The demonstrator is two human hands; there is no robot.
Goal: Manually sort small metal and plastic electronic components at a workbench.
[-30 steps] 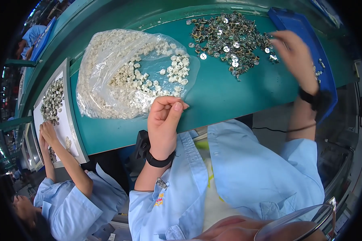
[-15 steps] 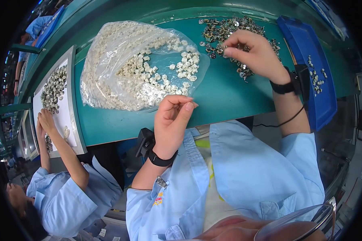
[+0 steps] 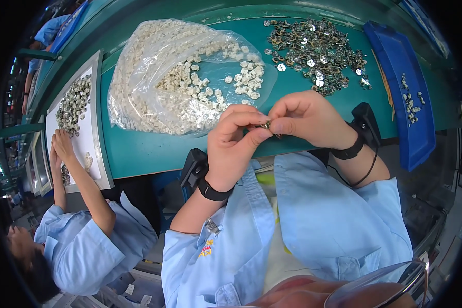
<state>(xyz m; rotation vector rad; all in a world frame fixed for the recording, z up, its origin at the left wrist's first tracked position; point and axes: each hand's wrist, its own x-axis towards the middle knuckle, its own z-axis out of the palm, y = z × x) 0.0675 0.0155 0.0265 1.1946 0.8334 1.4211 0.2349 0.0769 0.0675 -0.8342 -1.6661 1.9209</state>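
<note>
My left hand point(image 3: 232, 146) and my right hand point(image 3: 313, 120) meet fingertip to fingertip above the near edge of the green table point(image 3: 138, 159). Both are closed in a pinch on a small metal part point(image 3: 265, 124), mostly covered by the fingers; whether a white piece is joined to it I cannot tell. Beyond my left hand lies a clear plastic bag point(image 3: 131, 87) full of small white plastic pieces, with loose white pieces point(image 3: 250, 78) at its open mouth. Past my right hand spreads a heap of small shiny round metal parts point(image 3: 313, 49).
To the right stands a blue tray point(image 3: 421, 149) with several small assembled pieces point(image 3: 410, 105) in it; thin wooden sticks point(image 3: 383, 77) lie beside it. On the left, a co-worker's hands point(image 3: 61, 146) work over a white framed tray point(image 3: 91, 133) of similar parts.
My right hand has come from the metal heap down and left to meet my left hand. The left fingers, pinched near the bag before, now grip the metal part too.
</note>
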